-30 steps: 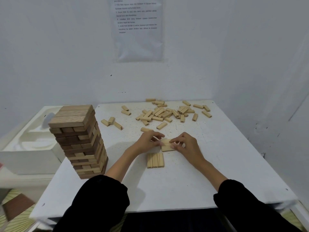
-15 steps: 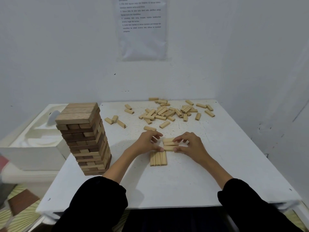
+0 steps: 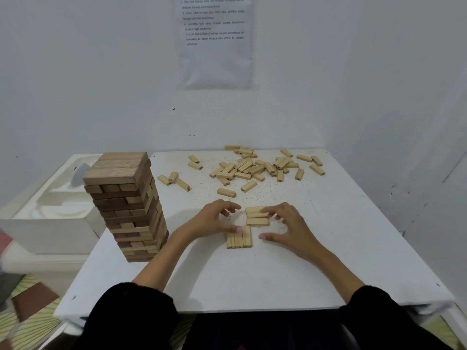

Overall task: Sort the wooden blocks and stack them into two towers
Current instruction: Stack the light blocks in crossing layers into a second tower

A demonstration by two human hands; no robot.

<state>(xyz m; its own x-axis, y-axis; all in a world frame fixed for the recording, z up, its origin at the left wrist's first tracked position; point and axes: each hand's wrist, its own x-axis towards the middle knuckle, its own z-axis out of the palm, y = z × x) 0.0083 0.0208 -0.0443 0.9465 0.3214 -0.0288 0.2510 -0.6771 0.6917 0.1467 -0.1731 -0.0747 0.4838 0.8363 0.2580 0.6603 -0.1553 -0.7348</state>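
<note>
Matt, bare-grained wood in the tall tower of brown wooden blocks (image 3: 126,205), darker and lighter tones mixed. Smooth, unpainted finish on the small pale wooden blocks (image 3: 242,175). Dull, speckled surface on the white square counter (image 3: 252,279). Slight sheen over the printed paper sheet (image 3: 214,59). Soft, matt black cloth sleeves (image 3: 131,322).

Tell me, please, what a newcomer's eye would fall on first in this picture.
The tall tower of brown and pale blocks at the table's left edge stands out first. Behind, a loose pile of pale blocks lies at the far side. In the middle, the left hand and right hand frame a near row and a far row of blocks, set crosswise.
</note>
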